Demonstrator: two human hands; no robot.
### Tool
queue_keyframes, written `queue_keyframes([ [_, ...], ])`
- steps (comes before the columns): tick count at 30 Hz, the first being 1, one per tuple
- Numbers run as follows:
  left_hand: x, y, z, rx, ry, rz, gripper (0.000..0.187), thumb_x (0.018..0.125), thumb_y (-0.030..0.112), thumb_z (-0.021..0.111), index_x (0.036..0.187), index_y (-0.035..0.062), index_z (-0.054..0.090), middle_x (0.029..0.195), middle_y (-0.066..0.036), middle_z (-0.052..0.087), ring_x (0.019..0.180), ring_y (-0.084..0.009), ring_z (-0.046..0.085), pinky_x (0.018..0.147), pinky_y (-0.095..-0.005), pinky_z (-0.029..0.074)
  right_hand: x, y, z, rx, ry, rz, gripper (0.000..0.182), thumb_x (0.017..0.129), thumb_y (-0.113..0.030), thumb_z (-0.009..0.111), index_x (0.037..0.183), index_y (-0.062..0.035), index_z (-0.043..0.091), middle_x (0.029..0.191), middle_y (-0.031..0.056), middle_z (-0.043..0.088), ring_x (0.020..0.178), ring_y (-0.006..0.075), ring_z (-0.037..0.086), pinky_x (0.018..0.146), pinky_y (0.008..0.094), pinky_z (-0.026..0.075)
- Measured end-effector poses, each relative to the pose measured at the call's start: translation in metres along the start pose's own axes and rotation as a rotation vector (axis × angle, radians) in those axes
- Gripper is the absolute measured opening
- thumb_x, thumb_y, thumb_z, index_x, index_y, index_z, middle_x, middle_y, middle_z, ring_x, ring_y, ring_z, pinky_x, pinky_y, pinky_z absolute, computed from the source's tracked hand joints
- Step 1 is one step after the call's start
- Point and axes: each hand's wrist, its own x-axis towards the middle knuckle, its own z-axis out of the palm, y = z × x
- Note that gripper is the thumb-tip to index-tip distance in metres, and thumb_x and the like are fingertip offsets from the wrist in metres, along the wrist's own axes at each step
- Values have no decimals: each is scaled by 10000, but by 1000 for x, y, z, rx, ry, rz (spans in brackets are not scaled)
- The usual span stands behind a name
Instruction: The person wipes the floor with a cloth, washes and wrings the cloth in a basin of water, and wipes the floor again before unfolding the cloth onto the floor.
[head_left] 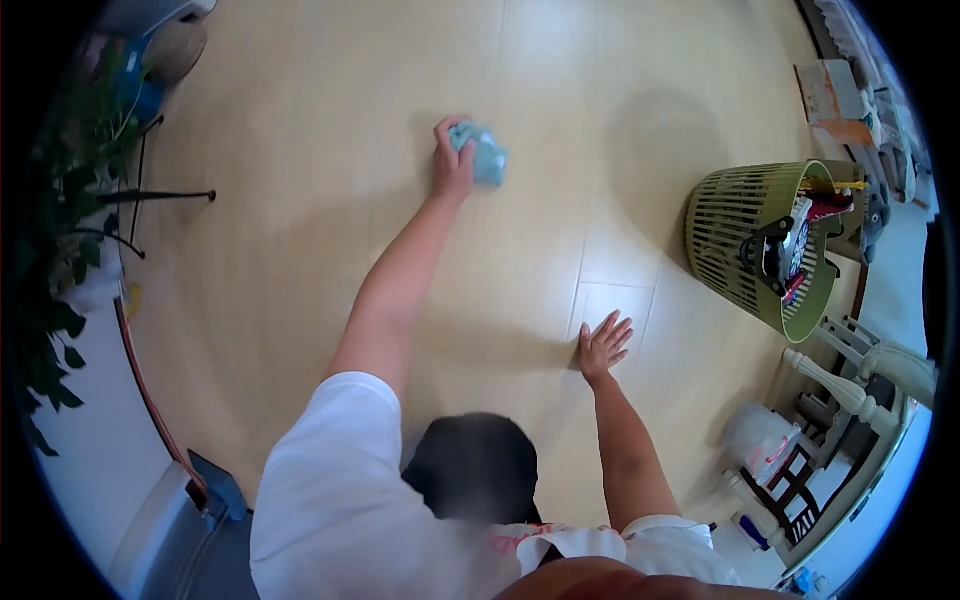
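Observation:
My left hand [453, 168] is stretched far forward over the pale wood floor [520, 280]. Its fingers are closed around a crumpled light blue cloth [481, 154], which rests on the boards and is slightly blurred. Closer to my body on the right, my right hand [604, 347] lies palm down on the floor with its fingers spread, holding nothing. A dark-clothed knee [472, 465] shows between my two arms.
A green slatted laundry basket [735, 225] with items inside stands tilted at the right. Behind it are a cardboard box [835, 92], white furniture legs [840, 385] and a white plastic bag [760, 440]. Leafy plants [60, 300] and a thin black stand [150, 196] line the left.

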Motion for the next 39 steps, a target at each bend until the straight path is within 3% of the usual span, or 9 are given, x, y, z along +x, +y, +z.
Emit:
queue_keyframes([
  [4, -12, -6, -2, 355, -85, 334, 487, 896, 192, 590, 1294, 15, 372, 1297, -206, 514, 1173, -356, 513, 1021, -434, 410, -3, -1, -5, 6, -27, 5, 904, 935, -623, 433, 1559, -173, -41, 1602, 165, -172, 1465, 387, -177, 1097, 685, -10],
  [14, -8, -7, 2, 584, -204, 258, 662, 725, 279, 755, 1261, 59, 434, 1263, -214, 439, 1168, -431, 449, 1026, -523, 383, 11, -35, -61, -112, -528, 250, 961, 930, -639, 392, 1530, -123, -155, 1558, 194, -285, 1440, 378, -261, 1145, 588, -64],
  [18, -10, -12, 9, 592, -295, 108, 720, 700, 243, 779, 1287, 91, 392, 1284, -223, 432, 1239, -450, 398, 1090, -572, 318, 105, -71, -133, 94, -1170, -23, 623, 1048, -449, 268, 1554, -106, 145, 1618, 95, 126, 1477, 230, 133, 1194, 403, 117],
  [19, -11, -29, 6, 500, -334, 97, 739, 701, 234, 775, 1294, 102, 355, 1273, -220, 433, 1223, -444, 407, 1094, -581, 315, 129, -95, -194, 308, -1138, -343, 628, 1047, -459, 283, 1547, -95, 175, 1610, 83, 156, 1462, 212, 176, 1195, 391, 122],
  [23, 2, -7, 14, 569, -226, 329, 745, 701, 213, 774, 1283, 112, 322, 1252, -200, 440, 1199, -423, 426, 1103, -593, 314, 155, -257, -504, 779, -622, 21, 682, 1013, -528, 337, 1502, -53, 298, 1521, 152, 363, 1414, 278, 330, 1173, 397, 233],
  [26, -3, 1, 11, 559, -228, 282, 731, 703, 186, 775, 1276, 113, 327, 1253, -183, 443, 1203, -424, 428, 1103, -581, 321, 147, -264, -606, 867, -277, -234, 637, 1004, -446, 386, 1506, -67, 285, 1518, 175, 366, 1405, 251, 355, 1163, 392, 243],
  [32, 6, 13, 25, 405, -156, -298, 393, 915, 208, 610, 1229, 41, 443, 1195, -201, 515, 1193, -392, 462, 1029, -508, 349, 150, -262, -589, 689, -406, 8, 489, 967, -224, 430, 1381, 37, 437, 1305, 170, 586, 1207, 236, 574, 1030, 343, 435],
  [36, 80, 102, 33, -78, 424, -691, 367, 994, 319, 536, 1189, 18, 459, 1117, -127, 546, 1124, -239, 490, 947, -372, 419, 207, -345, -530, 703, -620, -168, 422, 997, -195, 417, 1359, 13, 481, 1261, 143, 617, 1168, 225, 595, 1019, 337, 441],
  [39, 150, 127, 53, -227, 496, -620, 401, 992, 275, 534, 1284, 41, 391, 1266, -103, 458, 1151, -202, 461, 927, -344, 437, 266, -416, -475, 704, -736, -268, 446, 994, -236, 477, 1392, -33, 466, 1309, 128, 584, 1211, 210, 558, 1024, 357, 437],
])
